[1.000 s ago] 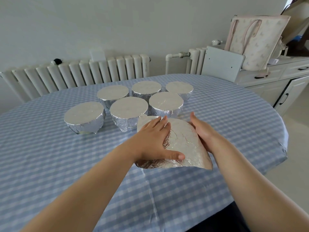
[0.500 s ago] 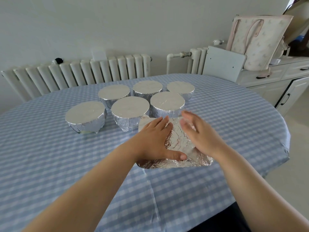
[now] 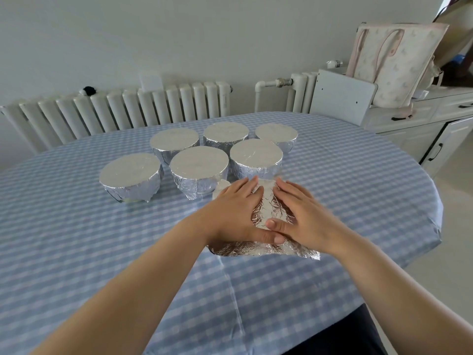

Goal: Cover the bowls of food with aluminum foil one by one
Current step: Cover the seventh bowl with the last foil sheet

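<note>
Head view: checked tablecloth (image 3: pixel 76 226) spreads beneath both hands; six foil-covered bowls (image 3: pixel 199 163) sit just beyond the fingertips; the foil sheet (image 3: pixel 268 213) lies crinkled under both palms, bowl beneath hidden; left hand (image 3: pixel 235 213) and right hand (image 3: pixel 304 219) press flat, fingers straight, thumbs touching

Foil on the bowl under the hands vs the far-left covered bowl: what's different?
The foil sheet under the hands is crumpled on top; the far-left bowl has a flat, smooth top. The sheet's near edge flares out loose over the tablecloth; the far-left bowl's foil is folded down its sides. Left hand and right hand press the sheet; the far-left bowl stands untouched. Both are silver foil.
</note>
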A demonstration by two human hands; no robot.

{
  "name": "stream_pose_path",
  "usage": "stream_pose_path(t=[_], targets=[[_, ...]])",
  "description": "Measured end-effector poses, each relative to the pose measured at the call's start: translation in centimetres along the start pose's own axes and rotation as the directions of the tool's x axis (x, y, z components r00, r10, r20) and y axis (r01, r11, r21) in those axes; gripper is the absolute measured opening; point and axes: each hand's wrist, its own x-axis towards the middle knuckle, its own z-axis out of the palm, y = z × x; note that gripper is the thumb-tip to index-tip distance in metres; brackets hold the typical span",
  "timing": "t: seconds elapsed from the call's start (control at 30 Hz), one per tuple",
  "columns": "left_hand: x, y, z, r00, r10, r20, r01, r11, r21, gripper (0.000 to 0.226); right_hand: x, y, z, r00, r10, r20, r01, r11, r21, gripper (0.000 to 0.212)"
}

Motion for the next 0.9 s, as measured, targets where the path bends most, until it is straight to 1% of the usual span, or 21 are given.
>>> stream_pose_path(t=[0.07, 0.13, 0.2, 0.3, 0.37, 0.5, 0.53, 0.6, 0.63, 0.67, 0.77, 0.9], targets=[[-0.2, -0.3, 0.1, 1.0, -0.002, -0.001, 0.002, 0.997, -0.077, 0.131, -0.1, 0.0, -0.3, 0.999, -0.002, 0.033, 0.002, 1.0, 0.022, 0.141], [-0.5, -0.9, 0.3, 1.0, -0.005, -0.019, 0.001, 0.986, -0.169, 0.127, -0.1, 0.1, -0.9, 0.995, -0.003, 0.103, -0.003, 0.998, 0.061, 0.145], [-0.8, -1.5, 0.8, 0.998, -0.006, -0.06, -0.01, 0.965, -0.263, 0.127, -0.1, -0.1, -1.6, 0.982, 0.009, 0.188, -0.025, 0.996, 0.084, 0.149], [-1.1, -2.3, 1.8, 0.988, 0.003, -0.154, -0.062, 0.922, -0.383, 0.123, 0.0, -0.5, -2.4, 0.957, 0.021, 0.29, -0.035, 0.998, 0.044, 0.143], [-1.2, -2.5, 2.6, 0.975, -0.001, -0.221, -0.101, 0.889, -0.448, 0.118, 0.1, -0.8, -2.7, 0.948, 0.03, 0.316, -0.027, 1.0, -0.014, 0.138], [-1.3, -2.9, 4.5, 0.933, -0.043, -0.357, -0.188, 0.788, -0.586, 0.122, -0.2, -0.6, -2.0, 0.972, 0.011, 0.236, 0.01, 0.996, -0.086, 0.134], [-1.4, -2.9, 4.9, 0.931, -0.072, -0.358, -0.19, 0.74, -0.645, 0.127, -0.3, -0.5, -1.8, 0.977, 0.005, 0.214, 0.013, 0.996, -0.086, 0.133], [-1.4, -2.8, 5.9, 0.94, -0.094, -0.327, -0.207, 0.606, -0.768, 0.138, -0.6, -0.4, -1.6, 0.983, -0.001, 0.182, 0.014, 0.998, -0.067, 0.131], [-1.4, -2.7, 6.2, 0.943, -0.087, -0.321, -0.22, 0.561, -0.798, 0.139, -0.6, -0.4, -1.5, 0.986, -0.003, 0.169, 0.013, 0.998, -0.056, 0.13], [-1.5, -2.6, 6.6, 0.944, -0.078, -0.32, -0.229, 0.541, -0.809, 0.137, -0.7, -0.4, -1.5, 0.987, -0.006, 0.16, 0.014, 0.999, -0.048, 0.13], [-1.5, -2.8, 7.1, 0.957, -0.086, -0.278, -0.194, 0.526, -0.828, 0.139, -0.6, -0.4, -1.4, 0.987, -0.009, 0.16, 0.016, 0.999, -0.045, 0.13], [-1.5, -3.3, 7.3, 0.963, -0.108, -0.247, -0.142, 0.577, -0.805, 0.149, -0.7, -0.5, -1.4, 0.987, -0.006, 0.162, 0.013, 0.999, -0.047, 0.13]])
